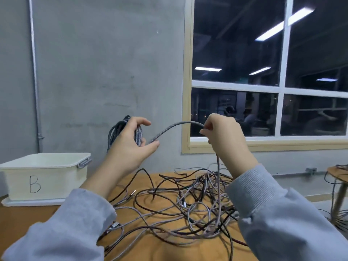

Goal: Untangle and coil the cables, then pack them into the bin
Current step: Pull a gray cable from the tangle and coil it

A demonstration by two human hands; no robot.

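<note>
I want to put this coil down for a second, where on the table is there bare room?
Bare wood shows between the bin and the cable tangle, along the table near the bin's tray, and at the near edge under the tangle. The middle and right are crowded with loose cables. Left hand holds the coil.

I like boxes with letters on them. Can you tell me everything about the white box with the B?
The white box is a cream-coloured plastic-looking bin, rectangular with rounded corners. A hand-drawn letter B is on its front wall. A grey handle sits at its right end. It stands upright on what looks like a flat white lid or tray, on the table's left side by the grey wall. Its inside is hidden. No hand or cable touches it.
</note>
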